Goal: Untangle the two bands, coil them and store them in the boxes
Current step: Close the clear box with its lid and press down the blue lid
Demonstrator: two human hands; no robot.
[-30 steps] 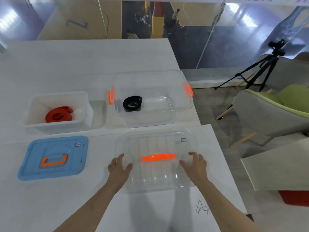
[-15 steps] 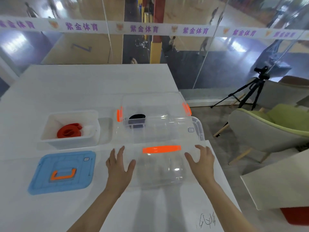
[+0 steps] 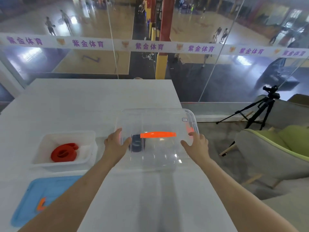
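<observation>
A clear lid (image 3: 158, 121) with an orange handle lies over the clear box (image 3: 160, 163) on the white table. My left hand (image 3: 115, 144) grips the lid's left edge and my right hand (image 3: 196, 144) grips its right edge. The coiled black band (image 3: 136, 145) shows through the lid, in the box's left part. To the left, the coiled red band (image 3: 64, 152) lies in an open white box (image 3: 66, 135).
A blue lid (image 3: 33, 196) with an orange handle lies flat at the table's near left. The table's right edge runs close to the clear box. Beyond it stand a grey and green armchair (image 3: 274, 154) and a black tripod (image 3: 260, 109). A glass wall lies behind.
Both hands have lifted the clear lid off the table in front of me and carried it away from me onto the clear box, over the black band.
</observation>
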